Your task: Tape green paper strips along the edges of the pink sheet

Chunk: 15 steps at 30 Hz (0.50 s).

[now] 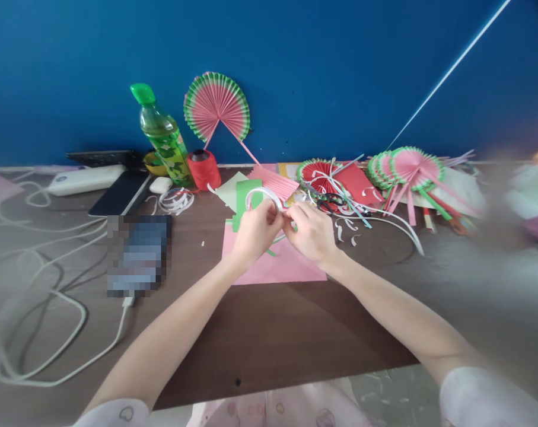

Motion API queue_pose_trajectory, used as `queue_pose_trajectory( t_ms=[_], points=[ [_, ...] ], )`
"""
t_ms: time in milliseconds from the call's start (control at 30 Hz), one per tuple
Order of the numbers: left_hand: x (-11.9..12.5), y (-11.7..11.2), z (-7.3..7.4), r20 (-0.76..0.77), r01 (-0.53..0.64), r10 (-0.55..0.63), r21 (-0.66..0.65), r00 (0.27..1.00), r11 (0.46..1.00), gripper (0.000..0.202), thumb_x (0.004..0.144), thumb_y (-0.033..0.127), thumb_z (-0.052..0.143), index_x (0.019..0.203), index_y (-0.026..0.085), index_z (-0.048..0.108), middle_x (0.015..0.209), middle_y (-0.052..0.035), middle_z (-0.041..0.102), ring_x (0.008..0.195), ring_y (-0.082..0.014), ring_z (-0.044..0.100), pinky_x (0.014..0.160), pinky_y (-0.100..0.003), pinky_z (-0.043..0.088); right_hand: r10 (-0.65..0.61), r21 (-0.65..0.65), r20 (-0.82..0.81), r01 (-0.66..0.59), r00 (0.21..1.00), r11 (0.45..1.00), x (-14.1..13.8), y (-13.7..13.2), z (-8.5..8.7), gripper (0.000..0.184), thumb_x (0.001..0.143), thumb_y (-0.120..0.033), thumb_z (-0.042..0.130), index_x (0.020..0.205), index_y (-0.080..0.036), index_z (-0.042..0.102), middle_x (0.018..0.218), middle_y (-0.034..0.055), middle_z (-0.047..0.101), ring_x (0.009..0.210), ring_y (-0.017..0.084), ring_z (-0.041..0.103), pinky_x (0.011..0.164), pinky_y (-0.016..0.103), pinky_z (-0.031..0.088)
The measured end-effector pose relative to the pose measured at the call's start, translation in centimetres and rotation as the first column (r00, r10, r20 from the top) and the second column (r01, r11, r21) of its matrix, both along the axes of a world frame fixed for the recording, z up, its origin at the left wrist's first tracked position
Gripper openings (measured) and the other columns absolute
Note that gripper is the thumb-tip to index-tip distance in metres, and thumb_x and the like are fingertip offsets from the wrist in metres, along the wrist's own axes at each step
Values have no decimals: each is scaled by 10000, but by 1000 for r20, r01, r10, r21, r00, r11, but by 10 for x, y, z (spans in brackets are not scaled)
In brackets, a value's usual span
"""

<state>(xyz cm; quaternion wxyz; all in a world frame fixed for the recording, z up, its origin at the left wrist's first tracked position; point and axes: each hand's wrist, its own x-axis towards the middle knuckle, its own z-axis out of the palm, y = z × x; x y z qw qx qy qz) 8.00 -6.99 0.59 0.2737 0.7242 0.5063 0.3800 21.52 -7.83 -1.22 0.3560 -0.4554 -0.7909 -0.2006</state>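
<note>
My left hand (260, 231) is closed, thumb and finger pinched on a curved white band (265, 191) that looks like a roll of tape. My right hand (311, 232) is also closed, its fingertips pinched against those of the left. What lies between the right fingertips is mostly hidden. Below both hands lies a pink paper sheet (290, 267). A green paper piece (246, 204) sits just beyond the left hand, and a pleated pink paper (275, 181) lies behind the fingers.
A pleated paper fan (217, 107) leans on the blue wall. Left stand a green bottle (164, 142), a red thread spool (204, 170), a phone (139, 255) and its white cable (79, 308). Rightward are scissors (333, 203), paper scraps, a red packet (357, 182) and more fans (413, 169).
</note>
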Motion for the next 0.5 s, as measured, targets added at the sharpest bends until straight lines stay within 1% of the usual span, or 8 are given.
queue_pose_trajectory(
  t_ms=[100, 300, 400, 500],
  points=[
    [1, -1, 1, 33, -6, 7, -32, 999, 999, 168, 758, 164, 475, 611, 191, 397, 598, 28, 573, 560, -94, 524, 543, -212, 361, -11, 49, 29, 9, 1000, 999, -1, 0, 1, 188, 837, -163, 479, 651, -182, 498, 611, 20, 559, 596, 146, 512, 523, 260, 343],
    [0, 0, 3, 97, 18, -5, -134, 995, 991, 139, 731, 196, 479, 601, 187, 429, 550, 37, 529, 521, -92, 473, 513, -221, 336, 29, 120, 40, -34, 999, 992, -1, 1, 2, 198, 817, -132, 471, 629, -192, 448, 581, 11, 510, 564, 140, 468, 532, 255, 359],
    [0, 1, 1, 144, 29, -1, -192, 990, 981, 122, 702, 199, 481, 591, 187, 432, 514, 42, 492, 503, -92, 464, 495, -220, 329, 46, 137, 52, -53, 998, 989, 0, 2, 1, 205, 819, -130, 452, 631, -204, 417, 577, 5, 489, 557, 142, 446, 534, 257, 358],
    [0, 5, -3, 230, 70, -9, -259, 973, 963, 118, 680, 194, 478, 569, 182, 439, 500, 35, 488, 502, -96, 486, 492, -216, 359, 67, 150, 55, -74, 996, 986, 0, 3, 1, 202, 810, -118, 448, 638, -211, 398, 577, 2, 472, 557, 144, 435, 537, 260, 359]
  ],
)
